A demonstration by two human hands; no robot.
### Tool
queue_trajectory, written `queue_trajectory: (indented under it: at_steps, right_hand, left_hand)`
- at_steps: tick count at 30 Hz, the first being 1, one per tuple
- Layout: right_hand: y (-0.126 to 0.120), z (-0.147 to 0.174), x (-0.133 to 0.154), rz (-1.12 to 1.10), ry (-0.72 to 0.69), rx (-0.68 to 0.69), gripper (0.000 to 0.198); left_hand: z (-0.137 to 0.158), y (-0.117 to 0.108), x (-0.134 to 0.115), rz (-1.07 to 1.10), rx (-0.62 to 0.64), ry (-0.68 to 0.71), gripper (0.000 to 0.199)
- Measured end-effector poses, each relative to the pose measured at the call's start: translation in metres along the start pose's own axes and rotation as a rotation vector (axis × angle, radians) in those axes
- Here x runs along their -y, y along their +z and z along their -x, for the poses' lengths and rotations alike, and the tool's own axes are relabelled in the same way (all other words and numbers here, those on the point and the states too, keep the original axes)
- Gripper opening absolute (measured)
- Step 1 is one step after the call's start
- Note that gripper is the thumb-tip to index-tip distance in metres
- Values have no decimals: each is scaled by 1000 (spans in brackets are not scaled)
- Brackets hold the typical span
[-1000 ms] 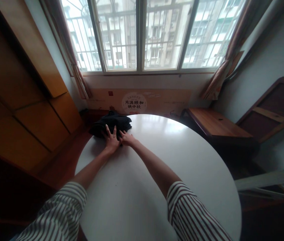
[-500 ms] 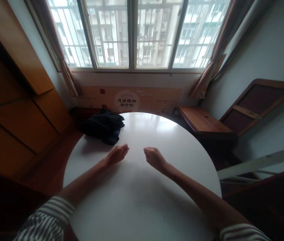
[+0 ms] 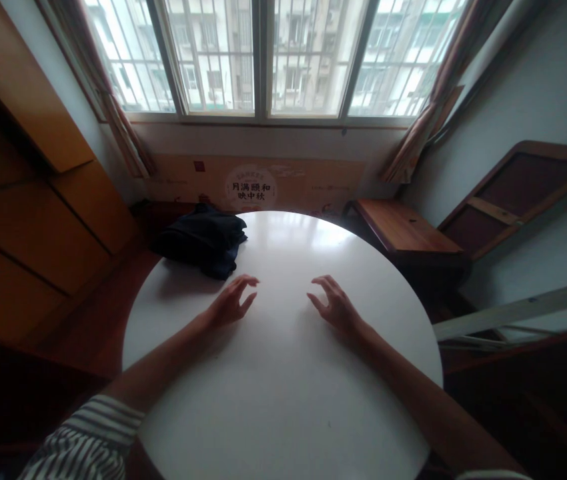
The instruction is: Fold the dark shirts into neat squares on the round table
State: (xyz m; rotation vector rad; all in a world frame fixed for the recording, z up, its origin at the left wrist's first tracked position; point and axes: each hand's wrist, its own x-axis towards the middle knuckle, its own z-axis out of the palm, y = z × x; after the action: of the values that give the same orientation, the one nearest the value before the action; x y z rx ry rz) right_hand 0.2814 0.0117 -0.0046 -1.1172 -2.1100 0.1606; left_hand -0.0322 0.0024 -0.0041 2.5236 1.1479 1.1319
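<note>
One round white table [image 3: 283, 380], near edge cut off below. Dark cloth bundle [image 3: 198, 240] at its far left rim, apparently overhanging; folds lost in the black, layers uncountable. Right sleeve [image 3: 491, 475] almost wholly out of frame. Left hand [image 3: 233, 298] just beside the bundle's near corner, contact unclear; right hand [image 3: 334, 305] well apart from it. Both: thumb and fingers parted in a loose curve, nothing held. Step, as judged: hands free, no hold taken. Any grip on the cloth would call for reaching forward and left. Small dark speck [image 3: 216, 357] on the table, nature unclear.
</note>
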Motion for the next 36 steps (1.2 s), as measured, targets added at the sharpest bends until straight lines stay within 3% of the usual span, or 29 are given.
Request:
queue_trajectory:
  at_steps: [3, 6, 13, 17, 36]
  right_hand:
    - [-1, 4, 9, 53, -29, 160, 51]
    - [1, 5, 13, 128, -51, 295, 68]
    - [9, 8, 15, 231, -35, 540, 105]
    - [11, 9, 15, 272, -45, 543, 107]
    - [15, 10, 12, 304, -66, 532, 109]
  left_hand:
    - [-4, -7, -3, -60, 175, -10, 54]
    - [-5, -8, -3, -114, 327, -40, 77]
    - [0, 2, 2, -232, 595, -43, 106]
    - [1, 4, 3, -291, 626, -34, 114]
    - [0, 2, 1, -296, 607, -23, 113]
